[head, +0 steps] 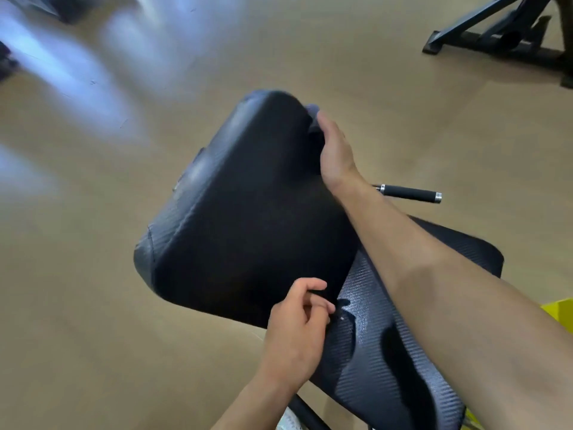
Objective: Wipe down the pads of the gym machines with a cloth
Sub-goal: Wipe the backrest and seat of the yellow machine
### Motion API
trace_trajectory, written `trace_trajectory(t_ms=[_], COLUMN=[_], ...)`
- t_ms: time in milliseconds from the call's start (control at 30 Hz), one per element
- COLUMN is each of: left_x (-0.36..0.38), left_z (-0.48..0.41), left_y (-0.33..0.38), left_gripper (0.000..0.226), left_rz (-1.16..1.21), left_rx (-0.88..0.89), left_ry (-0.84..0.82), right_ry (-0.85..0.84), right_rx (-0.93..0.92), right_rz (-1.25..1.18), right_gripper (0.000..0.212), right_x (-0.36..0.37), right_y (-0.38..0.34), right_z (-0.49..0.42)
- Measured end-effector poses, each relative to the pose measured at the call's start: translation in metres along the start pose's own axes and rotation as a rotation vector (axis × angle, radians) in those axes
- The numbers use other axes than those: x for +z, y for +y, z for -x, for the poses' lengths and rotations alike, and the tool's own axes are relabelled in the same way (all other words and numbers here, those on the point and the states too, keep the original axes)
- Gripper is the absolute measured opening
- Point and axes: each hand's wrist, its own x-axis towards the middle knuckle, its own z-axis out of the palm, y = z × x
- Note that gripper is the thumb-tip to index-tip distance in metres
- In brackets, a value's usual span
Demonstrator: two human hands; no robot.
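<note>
A large black textured pad (242, 212) fills the middle of the view, tilted above the floor. Behind it, to the lower right, lies a second black pad (381, 342) of the same machine. My right hand (335, 150) reaches over the first pad's far right edge and presses a dark bluish cloth (311, 114) against it; most of the cloth is hidden behind the pad and the hand. My left hand (297, 324) curls its fingers on the first pad's near corner, where the two pads meet.
A black handle grip with metal ends (409, 193) sticks out to the right behind my forearm. A black machine frame (496, 29) stands on the tan floor at top right. Something yellow (558, 308) shows at the right edge. Bright light reflects on the floor at left.
</note>
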Motion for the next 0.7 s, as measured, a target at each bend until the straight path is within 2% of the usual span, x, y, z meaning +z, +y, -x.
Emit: trace_trajectory(t_ms=[100,200,267,367,467,700], left_x=[-0.013,-0.015,-0.010,0.005,0.024,0.061], left_z=[-0.002,-0.009,-0.013,-0.013,-0.013,-0.019], left_y=[0.033,0.051,0.055,0.050,0.033,-0.010], left_gripper=[0.025,0.026,0.026,0.026,0.027,0.029], left_rz=[0.002,0.009,0.004,0.010,-0.010,-0.024], left_rx=[0.070,0.100,0.093,0.041,0.002,-0.024], left_ry=[0.014,0.035,0.044,0.016,-0.005,-0.046], right_ry=[-0.109,-0.136,-0.193,-0.220,-0.158,-0.145], right_rx=[-0.187,-0.260,-0.277,-0.197,-0.100,0.169], right_rz=[-0.021,0.069,0.098,-0.001,0.043,0.124], right_gripper=[0.033,0.044,0.038,0.037,0.039,0.043], right_x=[0.019,0.029,0.028,0.019,0.000,-0.039], right_y=[-0.051,-0.073,-0.072,-0.053,-0.026,0.044], right_z=[0.015,0.007,-0.005,-0.018,-0.021,-0.024])
